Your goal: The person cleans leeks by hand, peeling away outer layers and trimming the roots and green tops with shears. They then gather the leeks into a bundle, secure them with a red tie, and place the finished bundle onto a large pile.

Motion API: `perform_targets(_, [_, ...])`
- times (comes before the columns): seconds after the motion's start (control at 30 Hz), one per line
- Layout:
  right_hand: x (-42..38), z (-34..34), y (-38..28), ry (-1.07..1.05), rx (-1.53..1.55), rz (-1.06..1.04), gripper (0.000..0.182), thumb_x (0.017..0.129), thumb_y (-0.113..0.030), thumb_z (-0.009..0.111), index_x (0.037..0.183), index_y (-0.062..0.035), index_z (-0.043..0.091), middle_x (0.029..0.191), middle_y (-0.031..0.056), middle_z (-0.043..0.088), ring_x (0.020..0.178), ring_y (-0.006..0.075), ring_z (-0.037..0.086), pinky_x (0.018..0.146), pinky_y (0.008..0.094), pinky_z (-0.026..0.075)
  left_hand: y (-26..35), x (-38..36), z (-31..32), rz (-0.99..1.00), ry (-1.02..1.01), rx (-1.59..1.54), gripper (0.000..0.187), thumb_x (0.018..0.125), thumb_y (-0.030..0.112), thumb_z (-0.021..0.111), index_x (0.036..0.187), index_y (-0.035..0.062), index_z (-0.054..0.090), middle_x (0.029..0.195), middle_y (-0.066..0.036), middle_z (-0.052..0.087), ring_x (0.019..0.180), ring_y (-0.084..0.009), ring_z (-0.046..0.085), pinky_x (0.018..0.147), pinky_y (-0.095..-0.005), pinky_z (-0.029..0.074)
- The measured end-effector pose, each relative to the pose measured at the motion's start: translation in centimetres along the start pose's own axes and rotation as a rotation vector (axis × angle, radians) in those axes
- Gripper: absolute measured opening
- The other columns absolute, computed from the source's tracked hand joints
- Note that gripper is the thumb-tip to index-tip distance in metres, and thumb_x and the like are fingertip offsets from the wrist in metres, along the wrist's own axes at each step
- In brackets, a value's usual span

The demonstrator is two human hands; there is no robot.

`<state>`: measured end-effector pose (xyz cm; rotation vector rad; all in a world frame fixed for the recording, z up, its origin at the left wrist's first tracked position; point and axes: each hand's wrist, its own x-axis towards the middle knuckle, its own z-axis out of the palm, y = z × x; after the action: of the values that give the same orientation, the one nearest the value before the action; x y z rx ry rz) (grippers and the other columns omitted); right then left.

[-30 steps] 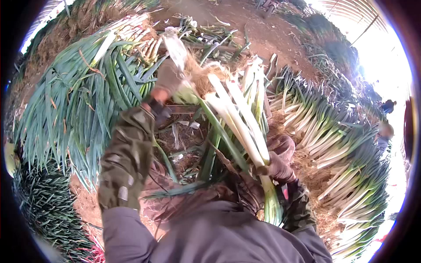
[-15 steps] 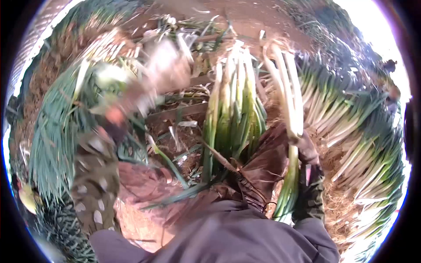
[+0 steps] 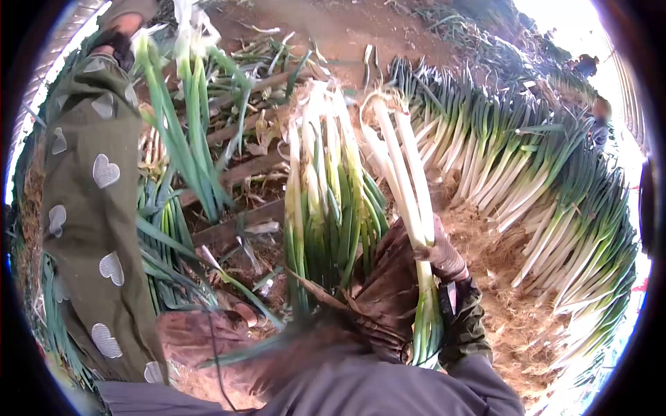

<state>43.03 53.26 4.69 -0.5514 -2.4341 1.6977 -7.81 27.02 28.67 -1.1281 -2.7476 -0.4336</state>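
My right hand [image 3: 444, 255], in a soiled glove, is closed around a small bunch of leeks [image 3: 408, 177]. Their white stalks and roots point up and away from me, and the green leaves hang below the hand. My left hand [image 3: 130, 14] is stretched far out to the upper left; only its wrist and part of a glove show, and its fingers cannot be made out. To its right, loose leek leaves with pale, blurred tops [image 3: 191, 104] stand above the ground litter. Between my legs a larger bundle of leeks [image 3: 326, 187] leans upright, roots up.
A long row of leeks [image 3: 513, 173] curves along the right side, roots toward me. More leeks [image 3: 166, 222] lie at left beside my sleeve. Trimmed leaves and wooden slats [image 3: 243, 173] cover the ground ahead. Another person [image 3: 600, 121] is far off at right.
My left arm has swung from near the middle out to the upper left. The right hand keeps hold of its leeks. The view has shifted, moving the standing bundle leftward.
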Motion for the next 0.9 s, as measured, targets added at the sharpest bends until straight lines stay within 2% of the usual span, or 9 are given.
perform_targets(0.2, [-0.6, 1.5, -1.8, -0.025, 0.06, 0.061, 0.115, 0.057, -0.053, 0.091, 0.145, 0.0, 0.039, 0.136, 0.0122, 0.045, 0.13, 0.0273, 0.04, 0.113, 0.0379, 0.028, 13.1, -7.7, 13.9, 0.254, -0.214, -0.473, 0.101, 0.076, 0.055, 0.08, 0.144, -0.0076, 0.039, 0.144, -0.031, 0.047, 0.135, -0.0351, 0.048, 0.114, -0.041, 0.038])
perform_targets(0.3, [-1.2, 1.3, -0.8, -0.019, -0.153, -0.192, 0.06, 0.076, -0.041, 0.085, 0.114, -0.0008, 0.062, 0.103, 0.0028, 0.06, 0.093, 0.0145, 0.055, 0.079, 0.0297, 0.048, 17.6, -12.9, 20.5, 0.076, -0.298, -0.762, 0.13, 0.06, 0.055, 0.09, 0.152, -0.0053, 0.02, 0.152, -0.031, 0.034, 0.141, -0.0376, 0.037, 0.118, -0.0406, 0.032])
perform_targets(0.37, [-1.6, 1.7, 0.5, -0.294, 0.024, 0.11, 0.046, 0.08, -0.034, 0.084, 0.107, -0.0021, 0.064, 0.093, -0.0012, 0.062, 0.084, 0.0105, 0.056, 0.072, 0.026, 0.048, 17.7, -14.6, 23.8, 0.091, -0.121, -1.044, 0.112, 0.063, 0.041, 0.092, 0.147, -0.0027, 0.031, 0.136, -0.023, 0.048, 0.124, -0.0306, 0.05, 0.108, -0.0399, 0.041])
perform_targets(0.43, [-1.8, 3.6, -4.2, -0.288, 0.266, 0.165, 0.034, 0.083, -0.027, 0.083, 0.1, -0.0024, 0.066, 0.081, -0.0036, 0.062, 0.075, 0.0073, 0.055, 0.067, 0.0248, 0.046, 17.3, -16.1, 24.5, 0.078, -0.036, -1.344, 0.095, 0.068, 0.023, 0.092, 0.143, 0.0008, 0.039, 0.115, -0.012, 0.063, 0.098, -0.0216, 0.065, 0.091, -0.0364, 0.056])
perform_targets(0.5, [-1.8, 4.5, -3.0, -0.344, 0.182, 0.169, 0.037, 0.082, -0.027, 0.085, 0.102, -0.0014, 0.067, 0.083, -0.003, 0.063, 0.077, 0.0074, 0.056, 0.069, 0.0248, 0.047, 15.5, -17.8, 23.2, -0.273, -0.372, -1.68, 0.083, 0.073, 0.014, 0.088, 0.14, 0.0007, 0.041, 0.11, -0.009, 0.064, 0.092, -0.0171, 0.066, 0.077, -0.0322, 0.058])
perform_targets(0.63, [-1.7, 6.9, -2.3, -0.42, 0.226, 0.197, 0.036, 0.081, -0.027, 0.084, 0.099, -0.0008, 0.066, 0.083, -0.0044, 0.062, 0.077, 0.0074, 0.056, 0.07, 0.0255, 0.048, 14.6, -20.4, 24.4, -0.247, -0.007, -1.678, 0.062, 0.08, 0.011, 0.081, 0.131, 0.0012, 0.047, 0.105, -0.006, 0.065, 0.082, -0.0106, 0.064, 0.061, -0.0224, 0.052])
perform_targets(0.7, [-1.5, 7.6, -3.1, -0.462, 0.199, 0.199, 0.034, 0.08, -0.025, 0.084, 0.097, -0.0002, 0.068, 0.083, -0.0025, 0.065, 0.077, 0.0079, 0.059, 0.071, 0.0255, 0.049, 14.4, -20.4, 27.4, -0.339, 0.398, -1.312, 0.052, 0.087, 0.017, 0.07, 0.131, -0.001, 0.047, 0.109, -0.013, 0.065, 0.084, -0.0153, 0.068, 0.058, -0.0253, 0.056])
perform_targets(0.77, [-1.7, 8.8, -4.6, -0.469, 0.107, 0.168, 0.031, 0.08, -0.022, 0.081, 0.095, 0.0018, 0.068, 0.083, -0.0022, 0.065, 0.078, 0.0078, 0.059, 0.072, 0.0254, 0.049, 12.8, -19.7, 27.3, -0.526, 0.523, -1.33, 0.038, 0.087, 0.007, 0.067, 0.121, -0.0013, 0.052, 0.101, -0.01, 0.066, 0.079, -0.0151, 0.066, 0.061, -0.0267, 0.056])
perform_targets(0.9, [-2.8, 10.0, -8.0, -0.45, 0.143, 0.203, 0.034, 0.082, -0.022, 0.079, 0.102, 0.0027, 0.067, 0.086, -0.0011, 0.065, 0.082, 0.0081, 0.059, 0.076, 0.0262, 0.05, 6.2, -17.4, 27.0, -0.387, 0.69, -1.531, 0.012, 0.084, 0.004, 0.07, 0.095, 0.0005, 0.066, 0.079, -0.006, 0.068, 0.066, -0.0139, 0.064, 0.058, -0.0278, 0.054])
